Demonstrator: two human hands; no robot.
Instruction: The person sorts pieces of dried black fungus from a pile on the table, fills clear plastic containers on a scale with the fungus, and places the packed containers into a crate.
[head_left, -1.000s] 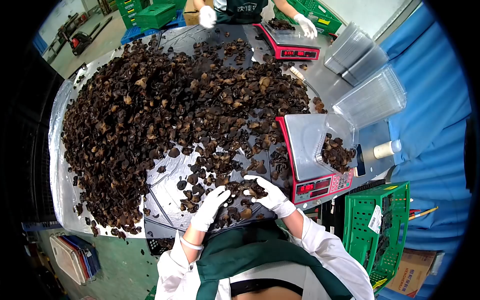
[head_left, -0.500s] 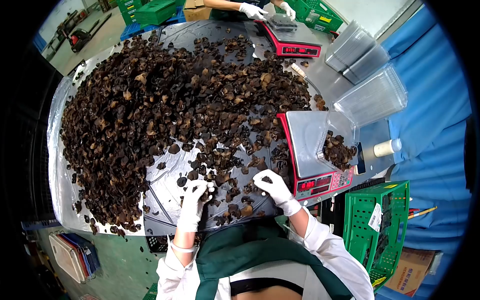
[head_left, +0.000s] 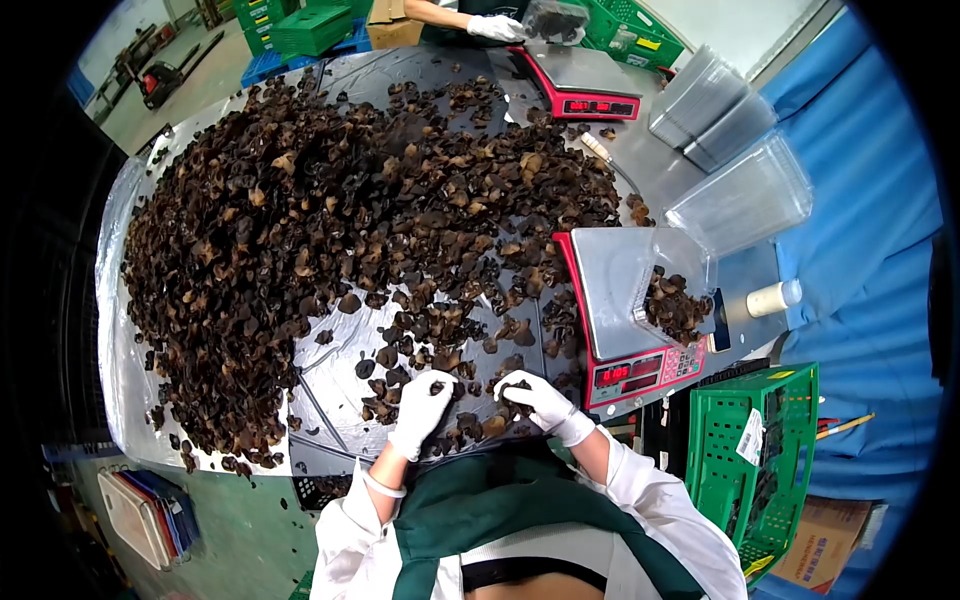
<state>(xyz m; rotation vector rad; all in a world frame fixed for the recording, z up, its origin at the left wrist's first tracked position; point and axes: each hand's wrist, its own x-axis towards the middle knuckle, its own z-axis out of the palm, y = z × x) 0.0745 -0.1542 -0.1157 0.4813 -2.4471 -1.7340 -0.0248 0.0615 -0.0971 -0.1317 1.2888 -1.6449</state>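
Note:
Dark brown fungus pieces lie in a large heap on the table, with a looser scatter near its front edge. My left hand, in a white glove, has its fingers closed on a dark fungus piece. Just right of it, my gloved right hand curls its fingers round another dark piece. Right of my hands, a red-framed scale carries an open clear plastic box partly filled with fungus.
Stacked clear boxes stand at the right, near a white roll. Green crates are at the lower right. Across the table, a co-worker's gloved hand is beside a second scale and a filled box.
My hands have come closer together and lower over the scatter than half a second ago. The co-worker's filled box has been lifted off the far scale.

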